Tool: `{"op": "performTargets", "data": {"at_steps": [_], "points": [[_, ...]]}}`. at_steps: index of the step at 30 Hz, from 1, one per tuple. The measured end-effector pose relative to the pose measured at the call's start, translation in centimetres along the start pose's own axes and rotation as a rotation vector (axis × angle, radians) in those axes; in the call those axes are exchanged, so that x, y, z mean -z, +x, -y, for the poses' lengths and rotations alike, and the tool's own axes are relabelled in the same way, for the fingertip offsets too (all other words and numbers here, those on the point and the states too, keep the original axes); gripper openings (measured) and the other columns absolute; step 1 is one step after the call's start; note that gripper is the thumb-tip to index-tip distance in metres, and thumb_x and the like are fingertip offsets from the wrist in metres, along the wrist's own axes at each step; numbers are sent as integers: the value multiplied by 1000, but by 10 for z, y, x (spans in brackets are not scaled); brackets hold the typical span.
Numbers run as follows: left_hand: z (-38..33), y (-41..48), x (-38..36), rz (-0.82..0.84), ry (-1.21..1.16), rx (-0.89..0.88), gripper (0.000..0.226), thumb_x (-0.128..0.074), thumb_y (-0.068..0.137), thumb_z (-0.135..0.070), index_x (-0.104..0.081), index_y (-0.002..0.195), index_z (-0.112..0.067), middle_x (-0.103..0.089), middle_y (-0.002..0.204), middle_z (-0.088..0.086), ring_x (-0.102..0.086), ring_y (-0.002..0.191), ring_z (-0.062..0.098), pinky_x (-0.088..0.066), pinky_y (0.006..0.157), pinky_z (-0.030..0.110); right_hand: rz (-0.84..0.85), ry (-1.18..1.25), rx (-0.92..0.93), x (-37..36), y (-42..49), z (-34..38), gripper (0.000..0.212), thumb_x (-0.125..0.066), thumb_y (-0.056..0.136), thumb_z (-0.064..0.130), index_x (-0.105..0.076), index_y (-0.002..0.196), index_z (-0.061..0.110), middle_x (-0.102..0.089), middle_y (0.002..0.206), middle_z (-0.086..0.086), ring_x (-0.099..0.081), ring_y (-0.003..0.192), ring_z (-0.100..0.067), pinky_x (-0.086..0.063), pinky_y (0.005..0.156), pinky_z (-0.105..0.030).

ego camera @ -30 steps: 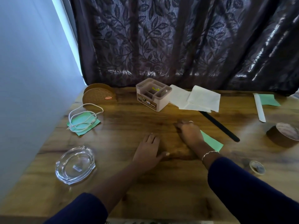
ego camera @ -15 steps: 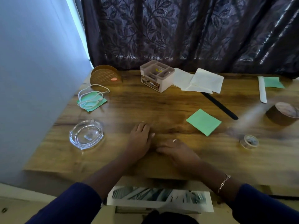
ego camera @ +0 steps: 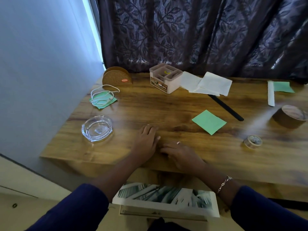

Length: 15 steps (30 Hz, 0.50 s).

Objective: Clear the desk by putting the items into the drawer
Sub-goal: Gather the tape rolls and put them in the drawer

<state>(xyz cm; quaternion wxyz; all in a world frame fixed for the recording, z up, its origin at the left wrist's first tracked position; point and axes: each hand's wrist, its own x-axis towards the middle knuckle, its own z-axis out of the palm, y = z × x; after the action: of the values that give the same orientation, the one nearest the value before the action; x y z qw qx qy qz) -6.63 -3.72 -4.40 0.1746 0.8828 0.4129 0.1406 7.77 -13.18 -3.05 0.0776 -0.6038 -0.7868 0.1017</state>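
Head view: the left hand [ego camera: 146, 140] and the right hand [ego camera: 181, 155] both lie flat on the wooden desk [ego camera: 150, 105] near its front edge, fingers extended and relaxed, grasping nothing. The two hands are just beside each other, and the right hand's fingers point left toward the left hand. The drawer [ego camera: 166, 178] stands open below the near edge of the desk, between the forearms, and holds a white-bordered printed sheet [ego camera: 166, 196]. Items on the desk are as follows. A glass ashtray [ego camera: 96, 128] sits near the left hand, on its left. A green sticky note [ego camera: 209, 121] lies to the right of the hands, with a black ruler [ego camera: 226, 107] just beyond it. A small tape roll [ego camera: 252, 141] and a brown tape roll [ego camera: 290, 116] occupy the right side. At the far edge stand a brown holder [ego camera: 116, 77] and an organizer box [ego camera: 165, 78], with white napkins [ego camera: 208, 84] beside the box. A white cable [ego camera: 103, 95] lies coiled at far left.
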Motion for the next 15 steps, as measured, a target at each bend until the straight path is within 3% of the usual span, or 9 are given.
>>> {"op": "performTargets", "data": {"at_steps": [7, 10, 12, 15], "points": [[-17, 2, -3, 50, -4, -28, 49, -36, 99, -34, -31, 143, -13, -33, 147, 8, -24, 138, 24, -26, 112, 37, -488, 68, -274, 5, -42, -43, 39, -68, 74, -7, -68, 108, 11, -66, 113, -7, -62, 103, -27, -43, 85, -27], [-27, 7, -7, 117, -23, -58, 59, -36, 96, -45, -25, 146, -15, -27, 151, 6, -21, 140, 23, -26, 113, 38, -642, 65, -481, 19, -71, -71, 29, -65, 79, -2, -68, 107, 7, -62, 117, -13, -58, 107, -31, -47, 83, -35], [-35, 12, -10, 175, -22, -81, 64, -36, 95, -49, -20, 147, -16, -20, 154, 5, -16, 142, 22, -23, 115, 39, -719, 26, -570, 25, -91, -91, 33, -65, 78, -4, -65, 110, 5, -59, 120, -18, -56, 108, -34, -44, 83, -33], [-48, 17, -14, 265, 38, -123, 68, -35, 94, -52, -14, 149, -19, -10, 157, 2, -10, 144, 21, -17, 114, 38, -677, 55, -735, 29, -110, -120, 44, -67, 78, 6, -58, 121, 8, -49, 132, -17, -50, 114, -36, -45, 87, -40]]}}
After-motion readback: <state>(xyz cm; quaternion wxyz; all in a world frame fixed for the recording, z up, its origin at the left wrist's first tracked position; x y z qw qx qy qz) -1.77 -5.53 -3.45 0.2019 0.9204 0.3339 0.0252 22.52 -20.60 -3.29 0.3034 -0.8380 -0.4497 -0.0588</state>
